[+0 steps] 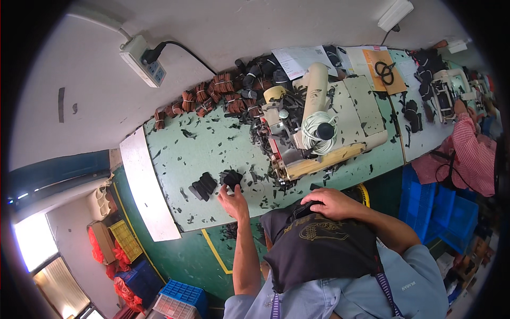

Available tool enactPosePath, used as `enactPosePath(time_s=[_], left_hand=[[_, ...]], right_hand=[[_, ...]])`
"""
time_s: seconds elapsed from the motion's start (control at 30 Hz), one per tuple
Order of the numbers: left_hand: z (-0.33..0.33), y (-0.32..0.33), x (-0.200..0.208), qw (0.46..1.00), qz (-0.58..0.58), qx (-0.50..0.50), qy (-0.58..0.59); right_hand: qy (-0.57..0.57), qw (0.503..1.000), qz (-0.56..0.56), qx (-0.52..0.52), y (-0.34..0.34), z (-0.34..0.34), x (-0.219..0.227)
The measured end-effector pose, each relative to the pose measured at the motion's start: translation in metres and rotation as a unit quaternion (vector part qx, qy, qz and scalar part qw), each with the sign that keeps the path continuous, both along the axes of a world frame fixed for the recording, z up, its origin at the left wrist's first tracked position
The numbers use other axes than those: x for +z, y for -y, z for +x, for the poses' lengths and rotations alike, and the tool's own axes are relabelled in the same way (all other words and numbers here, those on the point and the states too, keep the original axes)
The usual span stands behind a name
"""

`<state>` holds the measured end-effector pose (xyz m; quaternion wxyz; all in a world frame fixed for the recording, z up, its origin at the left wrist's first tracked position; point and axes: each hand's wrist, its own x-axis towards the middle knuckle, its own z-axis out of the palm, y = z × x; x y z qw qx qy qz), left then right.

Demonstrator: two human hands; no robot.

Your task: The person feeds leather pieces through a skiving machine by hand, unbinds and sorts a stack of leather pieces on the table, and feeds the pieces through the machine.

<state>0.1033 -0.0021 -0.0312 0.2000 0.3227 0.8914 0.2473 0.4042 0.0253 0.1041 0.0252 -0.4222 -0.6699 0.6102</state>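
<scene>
Black pieces (231, 177) lie on the desk (202, 146) just beyond your nearer left hand (232, 202), fingers touching them, grip unclear; your right hand (326, 203) rests over dark cloth (319, 255), its hold hidden.

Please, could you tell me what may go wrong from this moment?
Loose black scraps beside the machine might mix with the small black pieces at the left hand, since their colours look alike. The coiled white cord on the machine could perhaps slip or snag.
</scene>
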Motion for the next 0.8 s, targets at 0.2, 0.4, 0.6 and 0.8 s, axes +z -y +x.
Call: enactPosePath(time_s=[0.2,0.4,0.6,0.8], left_hand=[[0.009,-0.001,-0.001,0.997,0.004,-0.056,-0.057],[0.011,-0.002,0.004,0.998,-0.013,-0.063,-0.028],[0.002,0.005,0.004,0.992,0.018,-0.117,-0.040],[0.054,-0.015,0.134,0.914,-0.155,-0.272,0.258]], right_hand=[[0.004,1.000,0.004,0.005,-0.003,0.000,0.003],[0.006,1.000,0.005,0.007,-0.001,0.000,0.004],[-0.002,1.000,0.018,0.021,-0.004,-0.004,0.008],[-0.095,0.984,0.151,-0.030,-0.006,-0.018,0.008]])
